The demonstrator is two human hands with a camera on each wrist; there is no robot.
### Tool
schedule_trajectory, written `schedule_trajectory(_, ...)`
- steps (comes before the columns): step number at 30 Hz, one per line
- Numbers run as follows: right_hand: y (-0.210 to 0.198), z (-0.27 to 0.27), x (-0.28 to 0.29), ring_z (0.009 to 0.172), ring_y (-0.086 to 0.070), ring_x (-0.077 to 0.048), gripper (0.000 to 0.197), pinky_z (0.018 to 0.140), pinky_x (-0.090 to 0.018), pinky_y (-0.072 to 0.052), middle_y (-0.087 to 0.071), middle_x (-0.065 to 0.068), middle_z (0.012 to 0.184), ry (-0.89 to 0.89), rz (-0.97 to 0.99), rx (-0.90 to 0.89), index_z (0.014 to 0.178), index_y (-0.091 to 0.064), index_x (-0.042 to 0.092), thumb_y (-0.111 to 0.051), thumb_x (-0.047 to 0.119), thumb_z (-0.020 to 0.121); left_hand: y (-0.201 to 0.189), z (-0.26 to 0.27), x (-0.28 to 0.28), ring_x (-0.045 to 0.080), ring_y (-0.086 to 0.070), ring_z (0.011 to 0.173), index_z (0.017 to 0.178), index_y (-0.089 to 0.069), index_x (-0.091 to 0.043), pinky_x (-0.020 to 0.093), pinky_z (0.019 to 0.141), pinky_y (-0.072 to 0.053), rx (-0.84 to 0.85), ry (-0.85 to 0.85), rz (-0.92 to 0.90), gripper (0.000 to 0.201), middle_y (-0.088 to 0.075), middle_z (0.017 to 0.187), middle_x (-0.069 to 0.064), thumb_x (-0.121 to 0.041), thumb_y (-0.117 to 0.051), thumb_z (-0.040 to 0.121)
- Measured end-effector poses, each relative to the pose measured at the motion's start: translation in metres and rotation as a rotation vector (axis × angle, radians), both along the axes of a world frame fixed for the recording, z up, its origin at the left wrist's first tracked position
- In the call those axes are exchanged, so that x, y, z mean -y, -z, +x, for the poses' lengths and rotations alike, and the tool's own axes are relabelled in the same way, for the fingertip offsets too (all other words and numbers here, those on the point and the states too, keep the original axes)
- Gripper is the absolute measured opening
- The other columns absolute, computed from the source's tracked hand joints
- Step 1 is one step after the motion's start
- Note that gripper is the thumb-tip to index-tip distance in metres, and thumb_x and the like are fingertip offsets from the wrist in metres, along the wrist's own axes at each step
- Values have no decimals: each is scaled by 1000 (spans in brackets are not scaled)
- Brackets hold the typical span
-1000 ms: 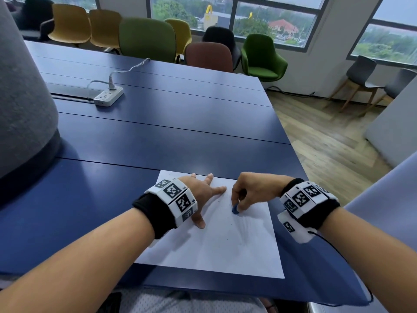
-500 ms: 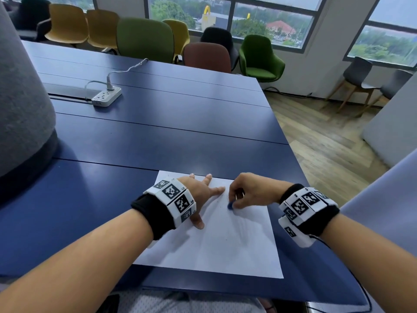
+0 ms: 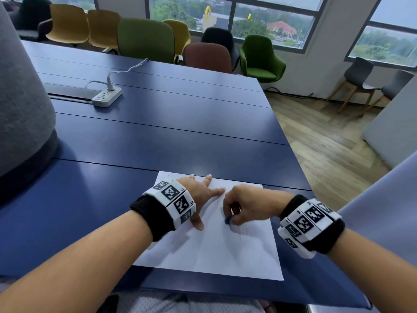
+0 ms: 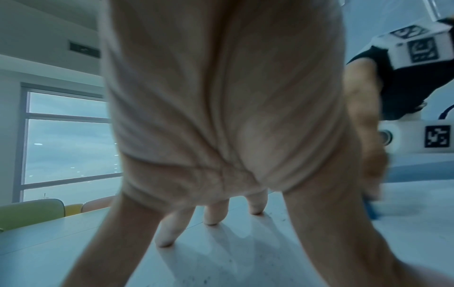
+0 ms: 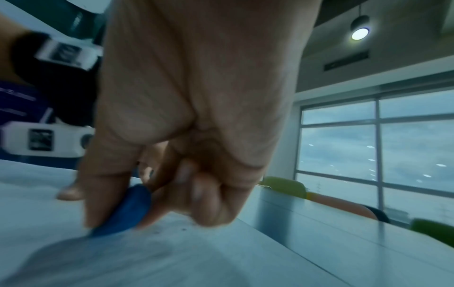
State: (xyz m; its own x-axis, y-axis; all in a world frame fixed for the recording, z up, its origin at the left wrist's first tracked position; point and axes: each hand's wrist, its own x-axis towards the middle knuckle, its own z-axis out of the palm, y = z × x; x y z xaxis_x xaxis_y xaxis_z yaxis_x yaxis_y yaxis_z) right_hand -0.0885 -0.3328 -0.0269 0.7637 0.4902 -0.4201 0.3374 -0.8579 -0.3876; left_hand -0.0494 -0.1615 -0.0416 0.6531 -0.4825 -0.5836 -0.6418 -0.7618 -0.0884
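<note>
On the blue bench [image 3: 158, 143], the left hand [image 3: 198, 193] pinned the flimsy paper [image 3: 214, 251] with flat fingers [image 3: 215, 191] while the right hand [image 3: 246, 204] pinched the small, probably rubbery eraser [image 3: 227, 220] low.

Blue eraser [image 3: 228, 220], white paper [image 3: 214, 251], navy table [image 3: 158, 143], b/w-patterned wristbands [image 3: 173, 197].

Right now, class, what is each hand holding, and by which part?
The right hand pinches a small blue eraser by its upper part, lower end on the paper. The left hand holds nothing; its spread fingers press the paper.
</note>
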Motion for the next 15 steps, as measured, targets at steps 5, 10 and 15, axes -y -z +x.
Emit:
schedule_trajectory(5, 0, -4, 10, 57, -51, -1, 10, 57, -12, -40, -63, 11, 70, -1, -19, -62, 87, -73, 16, -75, 22, 79, -1, 0, 1, 44, -3, 148, 152, 11, -46, 58, 110, -30, -13, -12, 2, 122, 16, 164, 1, -51, -81, 72)
schedule_trajectory(10, 4, -15, 19, 55, -50, -2, 7, 54, -12, -39, -61, 10, 67, 50, 20, -73, 84, -71, 20, -74, 19, 78, -1, -1, 2, 43, -4, 149, 152, 11, -46, 57, 110, -29, -4, -6, 13, 121, 15, 164, 1, -52, -80, 73)
schedule_trajectory(15, -1, -4, 18, 55, -50, -1, 9, 55, -14, -39, -62, 10, 67, 101, 16, -25, 83, -72, 20, -76, 25, 77, -1, -1, 3, 42, -4, 149, 151, 12, -47, 56, 110, -30, -3, -8, 21, 120, 16, 164, -1, -55, -79, 73)
